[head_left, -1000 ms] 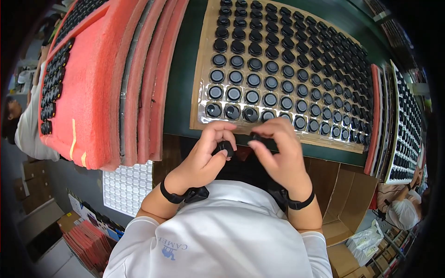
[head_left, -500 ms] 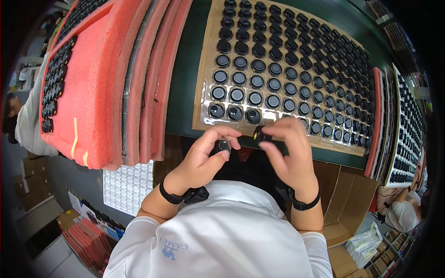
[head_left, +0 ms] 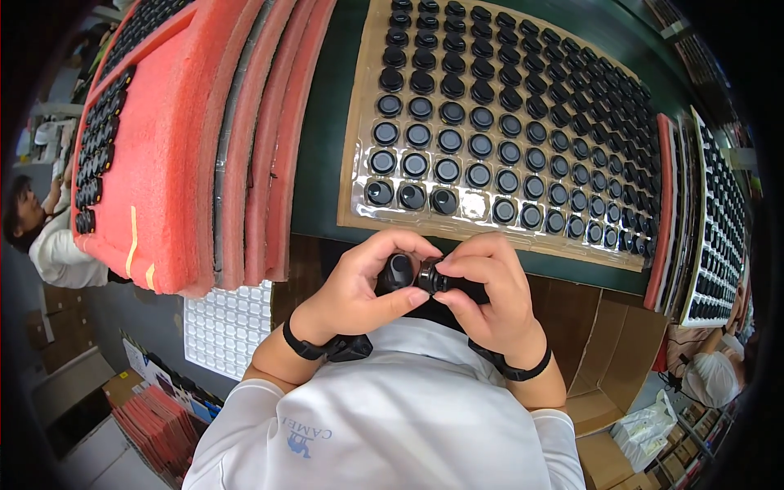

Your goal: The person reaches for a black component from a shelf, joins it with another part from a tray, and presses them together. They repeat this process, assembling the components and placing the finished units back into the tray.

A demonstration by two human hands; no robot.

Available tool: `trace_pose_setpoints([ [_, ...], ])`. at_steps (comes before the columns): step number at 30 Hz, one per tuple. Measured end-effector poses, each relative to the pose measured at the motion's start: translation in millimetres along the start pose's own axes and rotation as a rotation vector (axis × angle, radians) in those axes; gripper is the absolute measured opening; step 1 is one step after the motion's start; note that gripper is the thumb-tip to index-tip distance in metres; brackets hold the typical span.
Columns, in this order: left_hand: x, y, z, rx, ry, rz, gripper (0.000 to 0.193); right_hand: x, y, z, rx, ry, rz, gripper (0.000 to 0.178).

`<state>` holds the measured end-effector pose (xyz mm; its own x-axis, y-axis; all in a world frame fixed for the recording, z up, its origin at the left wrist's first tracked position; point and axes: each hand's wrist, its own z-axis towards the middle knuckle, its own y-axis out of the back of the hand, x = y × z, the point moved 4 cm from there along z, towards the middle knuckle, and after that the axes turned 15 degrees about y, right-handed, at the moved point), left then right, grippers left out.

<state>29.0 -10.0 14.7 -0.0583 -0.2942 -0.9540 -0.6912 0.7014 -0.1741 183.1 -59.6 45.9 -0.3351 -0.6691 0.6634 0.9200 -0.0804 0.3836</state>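
- The ringed black piece [head_left: 433, 276] sits between the two hands, above the white shirt front, just beside the rounded black piece [head_left: 398, 272]; whether the two touch, I can't tell from here.
- The right hand [head_left: 496, 290] has its fingers closed in a pinch on the ringed piece, thumb below.
- The left hand [head_left: 353, 287] curls its fingers round the rounded piece, its thumb reaching toward the other one.
- To handle these well, I'd say, grip by the sides, lightly and squarely, with fingertips off the end faces (they look glossy enough to smudge).
- Just beyond, rows of black round pieces [head_left: 447, 170] stand in a clear tray [head_left: 359, 196] on the dark green desk [head_left: 317, 155].
- Left of that rises a red foam stack [head_left: 175, 180].
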Motion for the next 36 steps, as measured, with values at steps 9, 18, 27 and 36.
trace_pose_setpoints([
  [9, 6, -1, 3, 0.17, 0.179, -0.396, 0.036, -22, -13, -20, -0.4, -0.509, 0.968, 0.026],
  [18, 5, -10, 7, 0.049, 0.146, -0.391, 0.049, -27, -17, -30, -0.509, -0.674, 1.419, 0.033],
  [27, 3, -7, 1, -0.031, -0.12, 0.021, 0.038, -8, 3, -18, -0.296, -0.294, 0.403, 0.029],
  [36, -6, -12, -1, -0.073, -0.297, 0.169, 0.041, -7, -17, -18, -0.168, -0.29, 0.456, 0.024],
])
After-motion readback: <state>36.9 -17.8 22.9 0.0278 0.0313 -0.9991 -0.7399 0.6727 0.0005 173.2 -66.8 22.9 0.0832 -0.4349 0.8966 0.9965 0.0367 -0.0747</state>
